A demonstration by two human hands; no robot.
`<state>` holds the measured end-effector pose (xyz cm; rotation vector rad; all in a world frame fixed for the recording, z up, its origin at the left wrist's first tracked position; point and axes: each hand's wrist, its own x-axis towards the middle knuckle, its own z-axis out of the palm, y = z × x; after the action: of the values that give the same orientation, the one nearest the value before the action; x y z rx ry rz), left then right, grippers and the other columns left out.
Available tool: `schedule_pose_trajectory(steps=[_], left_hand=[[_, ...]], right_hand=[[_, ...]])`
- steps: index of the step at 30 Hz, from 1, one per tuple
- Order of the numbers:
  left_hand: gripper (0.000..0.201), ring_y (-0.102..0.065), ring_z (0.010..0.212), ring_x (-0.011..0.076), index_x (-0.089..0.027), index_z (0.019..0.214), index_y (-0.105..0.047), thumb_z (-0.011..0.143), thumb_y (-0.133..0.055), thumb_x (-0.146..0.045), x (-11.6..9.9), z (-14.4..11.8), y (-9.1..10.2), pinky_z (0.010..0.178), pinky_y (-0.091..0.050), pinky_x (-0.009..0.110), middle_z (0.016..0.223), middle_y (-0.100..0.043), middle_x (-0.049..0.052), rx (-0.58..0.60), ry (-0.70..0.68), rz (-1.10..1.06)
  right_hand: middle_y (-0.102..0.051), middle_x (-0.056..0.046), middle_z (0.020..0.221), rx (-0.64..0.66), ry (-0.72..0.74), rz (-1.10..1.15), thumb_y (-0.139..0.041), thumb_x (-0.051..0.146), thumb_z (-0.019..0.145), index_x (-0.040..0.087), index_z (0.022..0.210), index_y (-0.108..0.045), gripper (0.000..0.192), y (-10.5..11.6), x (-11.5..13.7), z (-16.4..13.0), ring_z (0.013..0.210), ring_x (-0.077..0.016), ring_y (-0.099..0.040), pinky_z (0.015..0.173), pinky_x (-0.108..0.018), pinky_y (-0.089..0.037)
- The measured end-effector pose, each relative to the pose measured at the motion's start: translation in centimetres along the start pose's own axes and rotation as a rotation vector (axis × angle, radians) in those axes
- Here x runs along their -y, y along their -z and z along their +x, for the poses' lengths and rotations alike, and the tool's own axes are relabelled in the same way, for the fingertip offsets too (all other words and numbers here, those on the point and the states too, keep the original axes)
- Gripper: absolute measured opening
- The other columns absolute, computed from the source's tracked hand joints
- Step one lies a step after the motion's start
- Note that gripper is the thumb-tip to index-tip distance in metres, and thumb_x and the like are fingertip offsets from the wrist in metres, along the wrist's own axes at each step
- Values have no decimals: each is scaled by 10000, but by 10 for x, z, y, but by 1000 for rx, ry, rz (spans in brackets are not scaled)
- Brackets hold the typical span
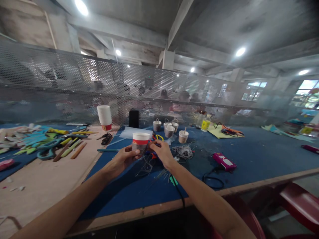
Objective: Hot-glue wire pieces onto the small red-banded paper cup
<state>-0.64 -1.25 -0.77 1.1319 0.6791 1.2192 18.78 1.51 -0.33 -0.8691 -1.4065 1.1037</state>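
White paper cup with a red band [140, 141] sits upright in my left hand [124, 158], fingers wrapped round its lower wall, above the blue table mat [249, 156]. My right hand [163, 151] pinches at its right side; I cannot tell what lies inside. Farther off stand small grey handled cups [169, 129], and to the far left a stack of white cups [104, 118].

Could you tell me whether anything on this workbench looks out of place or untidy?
Nothing looks damaged or spilled. The left hand and right hand hold a red-and-white paper cup upright. Only loose clutter stands out: a tangle of thin grey wire and a pink tool lying on the blue table mat.
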Motion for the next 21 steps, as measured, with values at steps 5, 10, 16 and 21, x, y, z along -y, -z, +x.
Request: schedule_pose_trajectory(steps=[5,10,16,21], left_hand=[[313,-639,810,153,-147,1081,-788,771,-813,-184,-2,-1,-1,799,-508,264,1086,-758,111,23,20,-25],[336,-656,884,200,-152,1089,-784,763,-818,-225,-4,-3,-3,845,-508,317,1073,-765,102,38,8,-2],[359,-674,1027,267,-173,1110,-785,763,-815,-264,-3,-2,-1,945,-498,393,1107,-769,117,48,11,19],[348,-672,1042,247,-187,1128,-780,790,-793,-268,-5,-4,-3,946,-501,358,1147,-762,96,57,22,33]], right_hand=[[-681,-4,700,-2,6,10,-724,411,748,203,697,-674,220,0,-1,0,686,-174,-626,711,-292,-502],[-685,7,685,-4,13,46,-734,388,737,190,700,-680,209,0,1,0,672,-162,-630,693,-274,-501],[-677,16,659,5,15,73,-730,379,739,192,677,-669,206,-1,3,0,653,-157,-628,686,-272,-499],[-675,14,660,12,11,71,-737,394,743,193,682,-667,222,0,1,0,661,-164,-635,702,-285,-512]])
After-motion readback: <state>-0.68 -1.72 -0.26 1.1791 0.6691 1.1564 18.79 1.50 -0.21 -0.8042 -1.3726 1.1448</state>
